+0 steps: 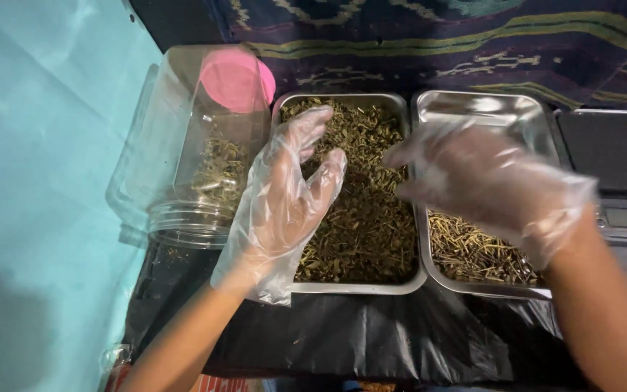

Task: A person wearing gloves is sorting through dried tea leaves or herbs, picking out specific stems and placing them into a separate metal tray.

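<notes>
While both hands wear thin clear plastic gloves, the left hand [284, 196] hovers with fingers spread and loosely curved over the left side of a rectangular steel tray [361, 287] that is heaped with dried greenish-brown herb [364, 218]; its grip is released and nothing is pinched in it. The right hand [488, 181], blurred, hangs over the seam between that tray and a second steel tray [473, 109] just to its right; its fingers point toward the herb pile, and whether they clasp anything I cannot tell. The second tray touches the first along their long sides and carries only a thin layer of pale stems [473, 254] at its near end, its far end bare and shiny. Left of the trays a clear plastic jar [183, 160] lies on its side, mouth toward the near edge of the tabletop, pink base [236, 78] toward the far edge, a little herb inside. At the right edge sits a dark digital scale [611, 167] with a small grey display. Black plastic sheeting [371, 334] covers the near edge; a patterned dark cloth [437, 36] runs along the far edge, and a turquoise surface [38, 181] fills the left.
</notes>
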